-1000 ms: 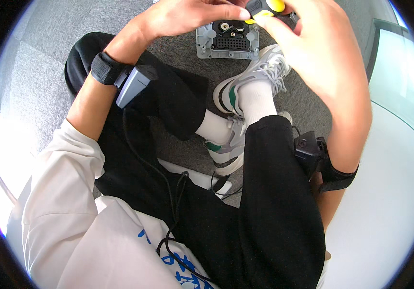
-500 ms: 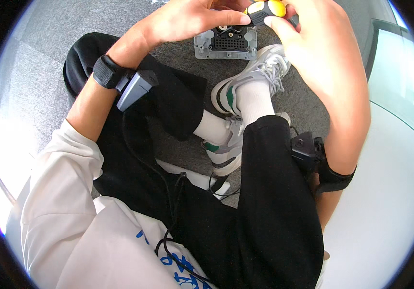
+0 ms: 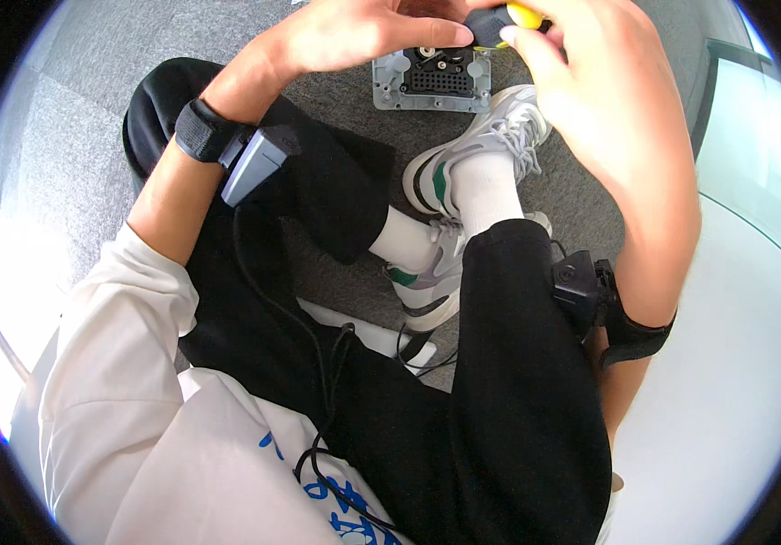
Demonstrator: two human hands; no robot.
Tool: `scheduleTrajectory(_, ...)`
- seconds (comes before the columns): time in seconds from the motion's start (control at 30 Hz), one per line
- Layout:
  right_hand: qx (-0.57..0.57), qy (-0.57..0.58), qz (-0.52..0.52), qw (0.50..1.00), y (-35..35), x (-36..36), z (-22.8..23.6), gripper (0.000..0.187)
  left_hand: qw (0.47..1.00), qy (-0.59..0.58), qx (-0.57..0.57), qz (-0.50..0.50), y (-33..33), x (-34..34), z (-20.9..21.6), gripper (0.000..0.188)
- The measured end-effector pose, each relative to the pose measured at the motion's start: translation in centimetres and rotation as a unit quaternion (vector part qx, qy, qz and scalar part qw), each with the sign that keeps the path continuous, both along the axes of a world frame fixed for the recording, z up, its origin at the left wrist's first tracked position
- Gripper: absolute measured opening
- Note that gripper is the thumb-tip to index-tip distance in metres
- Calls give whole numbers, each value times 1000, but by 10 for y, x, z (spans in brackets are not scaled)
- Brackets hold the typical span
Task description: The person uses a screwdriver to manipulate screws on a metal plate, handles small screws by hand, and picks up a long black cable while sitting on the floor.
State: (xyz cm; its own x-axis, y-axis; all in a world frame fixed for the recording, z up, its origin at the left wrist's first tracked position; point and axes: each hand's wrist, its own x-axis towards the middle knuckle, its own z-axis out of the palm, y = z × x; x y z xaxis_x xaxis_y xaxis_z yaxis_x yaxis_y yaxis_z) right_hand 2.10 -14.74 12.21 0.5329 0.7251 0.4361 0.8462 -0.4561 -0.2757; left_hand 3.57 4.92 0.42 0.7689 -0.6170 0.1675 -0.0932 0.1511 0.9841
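At the top edge, a yellow-and-black tool handle (image 3: pixel 490 27) lies between my two hands. My right hand (image 3: pixel 581 36) is closed on its yellow end, the thumb pressed against its near side. From the left, my left hand (image 3: pixel 363 34) reaches its other end with the thumb touching it; the remaining fingers are partly hidden behind. The handle's dark side faces up, and its far part is out of sight. Just below my hands, a grey tool case (image 3: pixel 386 91) with a black perforated holder (image 3: pixel 440 82) and small round metal parts rests on the carpet.
My crossed legs in black trousers (image 3: pixel 527 318) and white-grey shoes (image 3: pixel 477 136) lie near the case. Black cables (image 3: pixel 327 381) run over my lap from a wrist device (image 3: pixel 256 168). A flat white object (image 3: pixel 368 336) sits under my legs. A white surface (image 3: pixel 726 363) stands at the right.
The handle has turned in my hands: its yellow patches faced up before, and now the dark side does. The whole view has shifted slightly.
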Motion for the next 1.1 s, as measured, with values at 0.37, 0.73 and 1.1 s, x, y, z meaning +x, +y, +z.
scheduleTrajectory(0.37,-64,107,-95,988,10,-17,16,17,996,-29,83,31,-1,-4,8,49)
scheduleTrajectory(0.73,-303,147,-193,921,32,-24,29,18,984,-151,83,52,-2,-8,-7,43)
scheduleTrajectory(1.1,-349,194,-236,886,21,-12,43,26,983,-149,107,16,-8,-17,10,52)
